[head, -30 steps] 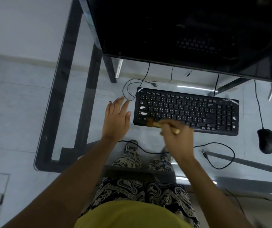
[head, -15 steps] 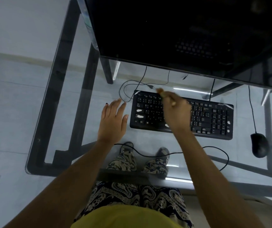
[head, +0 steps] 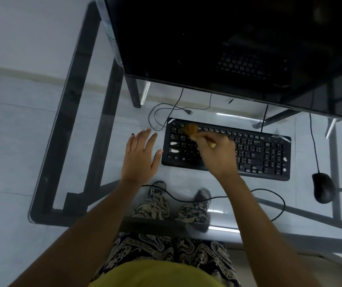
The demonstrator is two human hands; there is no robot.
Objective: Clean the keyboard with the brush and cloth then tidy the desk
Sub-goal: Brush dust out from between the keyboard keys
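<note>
keyboard (head: 259,151) between mouse (head: 323,187), left hand (head: 139,157).

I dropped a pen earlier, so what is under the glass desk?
Through the glass desk show its dark frame, the floor, patterned trousers and shoes. No pen shows; the keyboard and hands cover part.

Left hand (head: 140,155) flat, fingers spread, palm down, forearm extended. Right hand (head: 217,154) curled in grip, wrist bent, forearm angled inward.
</note>
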